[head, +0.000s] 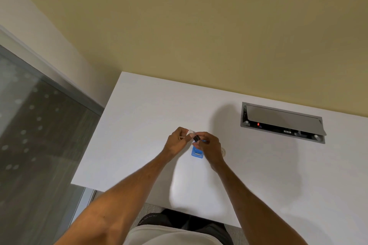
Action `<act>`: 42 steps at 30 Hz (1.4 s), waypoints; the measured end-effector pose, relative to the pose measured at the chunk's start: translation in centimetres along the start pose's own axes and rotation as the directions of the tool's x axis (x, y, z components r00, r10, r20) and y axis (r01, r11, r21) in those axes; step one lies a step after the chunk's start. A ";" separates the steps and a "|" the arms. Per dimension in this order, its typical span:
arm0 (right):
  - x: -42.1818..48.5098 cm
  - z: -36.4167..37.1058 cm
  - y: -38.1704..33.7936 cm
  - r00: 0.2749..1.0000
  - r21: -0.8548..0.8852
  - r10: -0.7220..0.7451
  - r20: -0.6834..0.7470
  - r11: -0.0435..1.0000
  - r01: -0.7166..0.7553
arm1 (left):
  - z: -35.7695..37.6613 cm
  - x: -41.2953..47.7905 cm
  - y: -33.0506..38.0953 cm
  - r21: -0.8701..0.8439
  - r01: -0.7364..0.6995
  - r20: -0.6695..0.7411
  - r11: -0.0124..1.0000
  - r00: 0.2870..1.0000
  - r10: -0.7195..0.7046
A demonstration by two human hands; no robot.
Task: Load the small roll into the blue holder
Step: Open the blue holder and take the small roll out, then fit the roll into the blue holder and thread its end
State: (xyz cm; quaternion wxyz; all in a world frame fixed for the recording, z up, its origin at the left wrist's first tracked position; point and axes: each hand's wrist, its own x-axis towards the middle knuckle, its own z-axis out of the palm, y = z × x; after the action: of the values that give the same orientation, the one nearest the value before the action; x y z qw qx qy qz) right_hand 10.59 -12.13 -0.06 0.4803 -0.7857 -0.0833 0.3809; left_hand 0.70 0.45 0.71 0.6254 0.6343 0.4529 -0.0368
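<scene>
Both hands meet above the middle of the white table [139,125]. My left hand [176,142] pinches a small white roll [191,131] between thumb and fingers. My right hand [211,147] grips the blue holder [197,153], whose lower end with a metal strip shows below the fingers. A small black part [196,138] sits at the holder's top, right beside the roll. The roll touches or nearly touches that black part; fingers hide the exact contact.
A grey recessed cable box [282,123] with its lid up is set in the table at the right rear. The yellow wall runs behind the table. A glass panel [39,125] stands left of the table's edge. My torso is at the near edge.
</scene>
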 end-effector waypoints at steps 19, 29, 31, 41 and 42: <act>3.6 -0.9 1.1 0.999 -0.197 0.045 0.015 0.980 -0.041 | -0.9 4.1 -2.5 0.674 0.041 -0.134 0.738 0.989 0.068; 3.8 -1.4 1.1 0.999 -0.242 -0.028 0.018 0.970 0.032 | -0.6 3.2 -2.5 0.658 0.019 -0.136 0.752 0.986 0.095; 3.5 -1.7 1.1 0.999 -0.246 -0.030 0.018 0.969 0.033 | -0.2 3.0 -2.3 0.646 -0.008 -0.135 0.763 0.983 0.124; 2.3 -3.0 1.3 0.993 -0.220 -0.113 -0.025 0.970 0.105 | 2.1 1.8 -0.3 0.528 -0.278 0.058 0.803 0.955 0.293; 2.1 -3.2 1.3 0.993 -0.209 -0.116 -0.030 0.972 0.107 | 2.5 1.7 0.0 0.495 -0.294 0.070 0.818 0.952 0.299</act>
State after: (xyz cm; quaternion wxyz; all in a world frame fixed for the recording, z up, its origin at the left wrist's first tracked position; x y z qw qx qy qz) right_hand 13.87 -13.99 -1.45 0.4180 -0.8334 -0.1563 0.3259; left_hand 2.96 -0.69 -0.89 0.4357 0.8370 0.3270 -0.0517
